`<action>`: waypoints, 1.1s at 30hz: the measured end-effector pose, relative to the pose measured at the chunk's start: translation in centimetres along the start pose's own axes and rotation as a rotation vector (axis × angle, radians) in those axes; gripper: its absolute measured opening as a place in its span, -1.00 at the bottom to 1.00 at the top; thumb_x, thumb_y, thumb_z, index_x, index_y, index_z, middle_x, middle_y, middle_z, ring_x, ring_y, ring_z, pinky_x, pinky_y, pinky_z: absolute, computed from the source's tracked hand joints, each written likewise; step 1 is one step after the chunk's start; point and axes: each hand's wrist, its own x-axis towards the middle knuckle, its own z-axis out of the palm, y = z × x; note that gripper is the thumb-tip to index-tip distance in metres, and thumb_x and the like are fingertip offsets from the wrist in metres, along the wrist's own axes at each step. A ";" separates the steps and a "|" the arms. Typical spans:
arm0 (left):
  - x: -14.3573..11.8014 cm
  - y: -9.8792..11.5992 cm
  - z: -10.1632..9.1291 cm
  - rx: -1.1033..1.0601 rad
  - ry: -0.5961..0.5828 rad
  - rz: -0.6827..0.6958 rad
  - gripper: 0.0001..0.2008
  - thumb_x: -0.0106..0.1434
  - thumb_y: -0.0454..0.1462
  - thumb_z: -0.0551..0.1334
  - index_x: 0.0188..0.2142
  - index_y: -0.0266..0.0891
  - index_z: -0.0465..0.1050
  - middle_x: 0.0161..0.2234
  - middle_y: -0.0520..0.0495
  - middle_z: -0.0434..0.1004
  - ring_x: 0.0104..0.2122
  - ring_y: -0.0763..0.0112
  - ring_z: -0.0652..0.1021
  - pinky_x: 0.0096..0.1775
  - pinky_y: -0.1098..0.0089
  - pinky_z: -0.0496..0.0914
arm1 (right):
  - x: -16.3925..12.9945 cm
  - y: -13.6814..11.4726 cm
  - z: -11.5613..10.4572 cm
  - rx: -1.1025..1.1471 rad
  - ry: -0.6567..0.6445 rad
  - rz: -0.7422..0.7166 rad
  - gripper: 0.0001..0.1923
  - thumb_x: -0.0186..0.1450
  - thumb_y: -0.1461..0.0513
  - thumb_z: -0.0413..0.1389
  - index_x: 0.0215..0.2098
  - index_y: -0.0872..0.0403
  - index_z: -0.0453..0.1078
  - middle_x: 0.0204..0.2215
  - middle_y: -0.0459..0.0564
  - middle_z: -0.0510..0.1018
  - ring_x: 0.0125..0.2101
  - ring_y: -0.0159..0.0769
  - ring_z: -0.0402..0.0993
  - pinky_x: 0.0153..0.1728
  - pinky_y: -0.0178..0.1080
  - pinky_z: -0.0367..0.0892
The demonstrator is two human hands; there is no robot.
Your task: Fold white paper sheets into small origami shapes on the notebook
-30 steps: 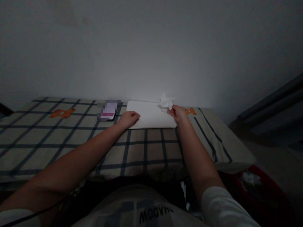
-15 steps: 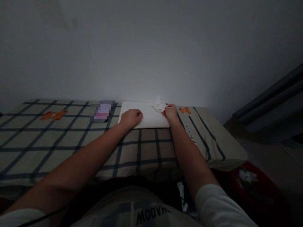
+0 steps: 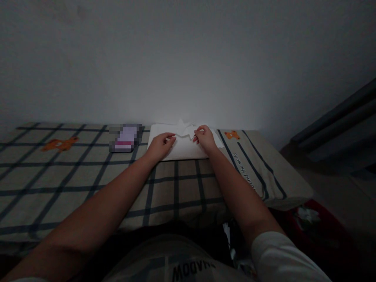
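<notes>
- A white board (image 3: 183,150) is laid flat on a checked bedsheet (image 3: 88,176), with its far edge close to the pale wall (image 3: 188,58).
- A folded white paper (image 3: 184,129) with several points is seen on the far part of the board, between the two hands; its far points are raised off the surface.
- The left hand (image 3: 161,144) is rested on the board's left part, fingers curled, fingertips brought against the paper's left edge. Whether the paper is actually pinched there cannot be told in the dim light.
- The right hand (image 3: 205,138) is placed on the board's right part, fingers bent inward onto the paper's right edge. A pinch is suggested, but the hold cannot be told for certain.
- The hands are set close together, with only the paper between them, and both forearms are stretched forward across the sheet.
- A small blurred purple thing (image 3: 125,137) is seen just left of the board, lying on the sheet; what it is cannot be told.
- An orange bear print (image 3: 232,135) is shown on the sheet just right of the board, and another (image 3: 58,144) well to the left of it.
- A line of printed text is found on the sheet right of the board, too small to be read.
- A red cloth (image 3: 317,225) is seen low down, well to the right of the board, past the bed's edge.
</notes>
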 end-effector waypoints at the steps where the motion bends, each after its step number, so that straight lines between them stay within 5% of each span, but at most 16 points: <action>1: -0.1 0.0 -0.1 0.044 -0.007 0.013 -0.55 0.36 -0.04 0.19 0.08 -0.24 0.57 -0.05 -0.18 0.66 -0.21 0.25 0.61 -0.08 0.33 0.45 | -0.1 0.3 0.3 -0.027 -0.010 0.002 -0.85 0.33 0.28 0.10 -0.31 -0.03 0.18 -0.66 -0.31 0.39 -0.65 -0.44 0.37 -0.59 -0.41 0.11; 8: -0.5 0.3 -0.4 0.355 -0.146 0.272 -0.58 0.33 -0.07 0.25 0.07 -0.26 0.56 0.10 -0.25 0.54 0.13 0.08 0.50 0.23 0.16 0.33 | -0.3 1.0 0.7 -0.216 0.019 -0.015 -0.89 0.31 0.28 0.16 -0.31 -0.02 0.29 -0.59 -0.28 0.41 -0.66 -0.44 0.32 -0.56 -0.35 0.13; 16: -1.1 0.7 -0.6 0.601 -0.214 0.245 -0.39 0.34 0.05 0.25 0.25 -0.26 0.44 0.32 -0.32 0.36 0.26 -0.04 0.41 0.25 0.10 0.30 | -0.9 -0.8 -0.9 -0.642 0.124 -0.064 -0.92 0.35 0.16 0.18 -0.25 -0.01 0.49 -0.48 -0.08 0.52 -0.40 -0.25 0.43 -0.39 -0.25 0.09; 22: -1.1 0.9 -1.7 0.693 -0.391 0.282 -0.03 0.17 0.24 0.33 0.38 -0.32 0.29 0.40 -0.42 0.23 0.35 -0.17 0.32 0.31 0.02 0.23 | -1.1 -1.3 -1.8 -0.800 -0.140 -0.275 -0.73 0.36 0.05 0.22 -0.11 0.04 0.59 -0.36 -0.03 0.62 -0.33 -0.24 0.48 -0.34 -0.25 0.19; 27: -1.0 1.3 -2.1 0.730 -0.478 0.356 -0.16 0.27 0.17 0.28 0.32 -0.39 0.38 0.37 -0.40 0.30 0.34 -0.11 0.35 0.32 0.10 0.22 | -1.5 -1.1 -1.7 -0.987 -0.270 -0.249 -0.48 0.33 -0.01 0.26 0.16 0.08 0.53 -0.09 0.09 0.68 -0.08 -0.12 0.56 -0.05 -0.17 0.37; 33: -1.0 1.9 -2.7 0.699 -0.533 0.291 -0.28 0.32 0.12 0.27 0.29 -0.30 0.43 0.39 -0.27 0.31 0.34 0.02 0.38 0.32 0.16 0.25 | -1.6 -1.2 -1.5 -1.064 -0.265 -0.177 -0.47 0.41 -0.02 0.14 0.20 0.10 0.53 0.02 0.15 0.67 0.07 -0.03 0.56 0.09 -0.09 0.40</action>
